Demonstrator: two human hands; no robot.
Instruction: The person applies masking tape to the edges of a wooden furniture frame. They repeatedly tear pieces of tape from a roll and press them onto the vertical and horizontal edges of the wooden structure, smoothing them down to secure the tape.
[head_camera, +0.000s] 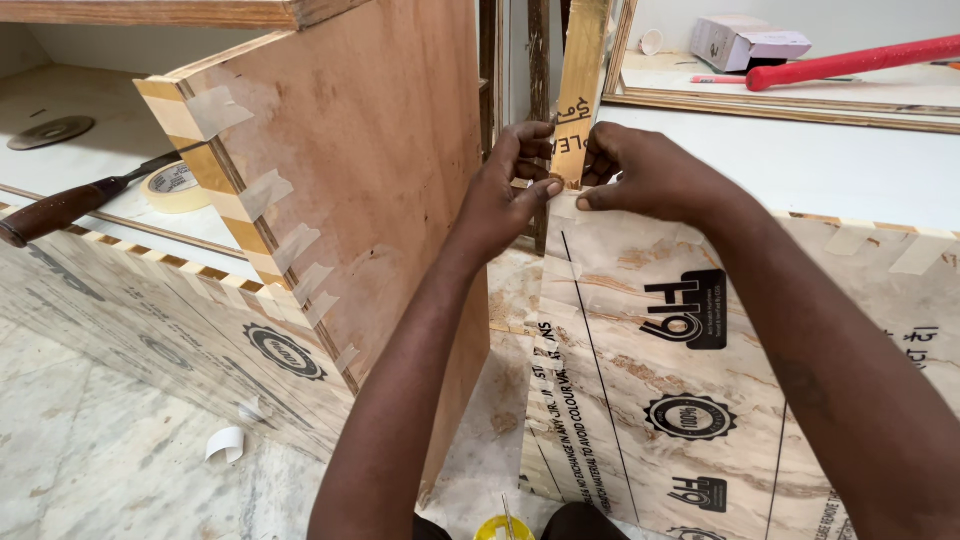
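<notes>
While pinching, two hands (570, 185), one strip (578, 90)

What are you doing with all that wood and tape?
A person is working with both hands on a narrow wooden strip that stands upright at the top corner of a plywood panel. The left hand and the right hand pinch the strip's lower end from either side. To the left, a plywood cabinet door has bits of masking tape along its edge. A roll of tape and a wooden-handled tool lie inside the cabinet.
</notes>
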